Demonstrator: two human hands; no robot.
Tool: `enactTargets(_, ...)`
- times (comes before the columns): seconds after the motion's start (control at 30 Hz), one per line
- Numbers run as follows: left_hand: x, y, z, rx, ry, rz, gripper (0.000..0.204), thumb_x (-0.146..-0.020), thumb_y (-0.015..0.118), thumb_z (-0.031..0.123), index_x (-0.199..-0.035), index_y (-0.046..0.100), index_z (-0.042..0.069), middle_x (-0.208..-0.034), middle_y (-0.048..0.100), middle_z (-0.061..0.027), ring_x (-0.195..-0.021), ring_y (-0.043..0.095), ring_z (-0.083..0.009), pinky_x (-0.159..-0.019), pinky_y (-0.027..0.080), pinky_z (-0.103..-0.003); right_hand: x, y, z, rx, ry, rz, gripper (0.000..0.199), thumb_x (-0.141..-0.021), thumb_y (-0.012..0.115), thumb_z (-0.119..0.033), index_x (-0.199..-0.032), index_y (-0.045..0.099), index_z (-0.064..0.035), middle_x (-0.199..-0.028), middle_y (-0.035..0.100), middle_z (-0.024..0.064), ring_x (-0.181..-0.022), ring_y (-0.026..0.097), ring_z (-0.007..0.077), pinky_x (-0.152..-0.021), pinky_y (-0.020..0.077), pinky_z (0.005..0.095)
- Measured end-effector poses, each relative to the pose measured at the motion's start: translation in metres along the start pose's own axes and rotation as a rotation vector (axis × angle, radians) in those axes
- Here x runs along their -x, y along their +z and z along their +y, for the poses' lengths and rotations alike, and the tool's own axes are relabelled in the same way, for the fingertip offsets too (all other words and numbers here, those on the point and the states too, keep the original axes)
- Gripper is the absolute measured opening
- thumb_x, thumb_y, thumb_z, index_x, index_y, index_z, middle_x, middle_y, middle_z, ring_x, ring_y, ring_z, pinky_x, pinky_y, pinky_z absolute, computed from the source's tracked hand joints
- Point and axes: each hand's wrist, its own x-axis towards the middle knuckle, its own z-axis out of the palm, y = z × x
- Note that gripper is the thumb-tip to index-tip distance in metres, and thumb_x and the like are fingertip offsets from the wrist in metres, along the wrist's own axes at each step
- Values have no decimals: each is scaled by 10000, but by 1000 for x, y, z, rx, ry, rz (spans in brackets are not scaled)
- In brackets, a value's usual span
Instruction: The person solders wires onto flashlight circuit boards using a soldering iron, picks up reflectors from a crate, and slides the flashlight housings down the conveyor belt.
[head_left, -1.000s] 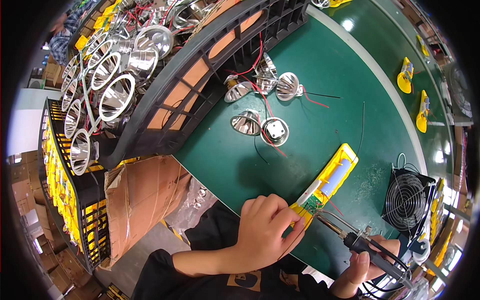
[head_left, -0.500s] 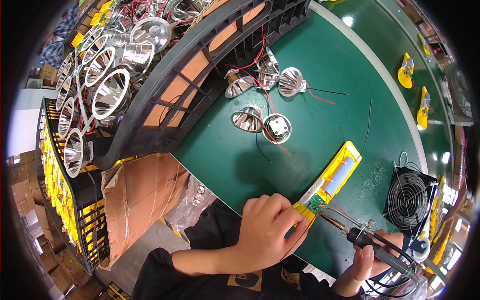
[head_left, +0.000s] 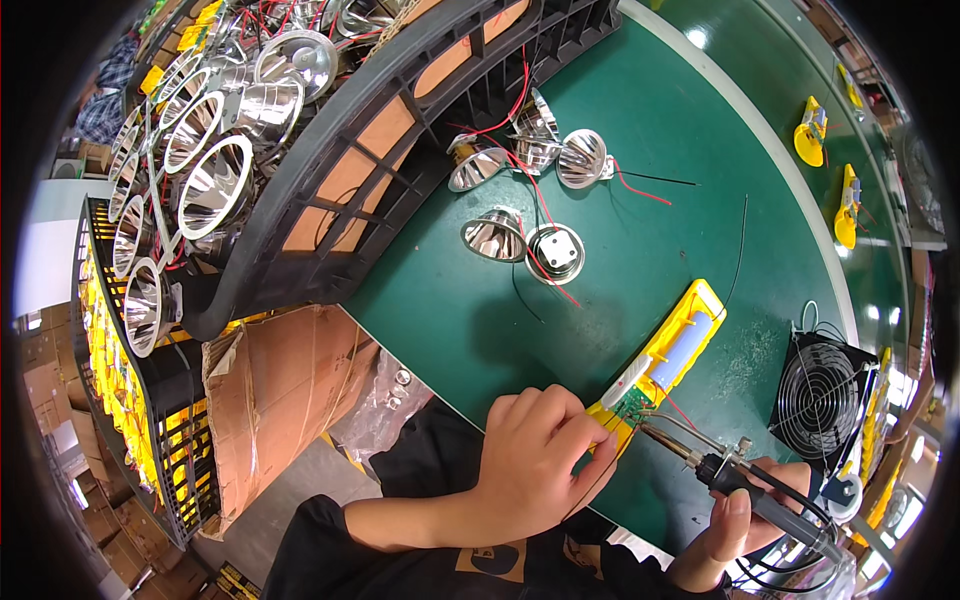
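Note:
A yellow plastic housing [head_left: 708, 297] lies on the green table, with a blue cylindrical battery [head_left: 682, 350] and a small green circuit board [head_left: 630, 405] in it. My left hand [head_left: 540, 455] is closed at the housing's near end, thumb and finger pinched on a thin dark wire [head_left: 597, 482] beside the board. In my right hand [head_left: 745, 520] is a soldering iron [head_left: 725, 475], gripped by its black handle. A thin metal tube [head_left: 690, 430] runs along the iron. Its tip reaches the board's near end; whether it touches is too small to tell.
Several silver reflector cups [head_left: 493, 236] with red and black wires lie ahead. A black crate [head_left: 330, 190] at the left holds more reflectors. A black fan [head_left: 818, 392] stands at the right. Yellow housings [head_left: 847, 207] sit on the green surface beyond the pale strip. A cardboard sheet [head_left: 285, 400] hangs at lower left.

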Motion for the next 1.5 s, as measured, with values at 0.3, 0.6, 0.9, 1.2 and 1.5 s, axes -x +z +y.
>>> enactTargets(0.3, 2, 0, 0, 3, -2, 1, 228, -585, 704, 50, -711, 524, 109, -695, 429, -16, -593, 408, -172, -560, 273, -298, 0, -1, -3, 14, 20, -4, 400, -674, 673, -277, -757, 386, -10, -649, 393, 37, -490, 439, 116, -458, 334, 220)
enactTargets(0.6, 1, 1, 0, 3, -2, -1, 215, -592, 703, 55, -703, 527, 107, -696, 429, -15, -593, 405, -170, -564, 271, -295, 0, 4, -8, 91, -86, 113, 366, -678, 612, -271, -752, 380, 2, -669, 371, 51, -520, 403, 118, -476, 318, 215)
enactTargets(0.9, 1, -1, -2, -19, 3, -7, 189, -608, 700, 64, -697, 538, 101, -694, 431, -17, -600, 405, -168, -564, 269, -293, 4, -17, 6, 145, -183, 269, 367, -707, 522, -289, -753, 341, 27, -728, 330, 69, -625, 360, 149, -543, 318, 263)
enactTargets(1.2, 2, -11, 14, -27, 21, -113, 421, -610, 725, 159, -950, 503, 47, -912, 483, -91, -746, 477, -228, -670, 389, -325, 22, -35, 15, -82, -167, 340, 343, -707, 599, -249, -789, 361, -16, -753, 333, 44, -654, 360, 123, -581, 332, 230)
enactTargets(1.5, -65, 19, 10, -258, 174, 5, 437, -698, 670, 113, -998, 383, -23, -926, 460, -195, -828, 476, -349, -719, 398, -376, 50, -52, 37, -327, 19, 615, 405, -700, 650, -309, -764, 377, -17, -602, 398, 35, -391, 424, 77, -347, 356, 164)
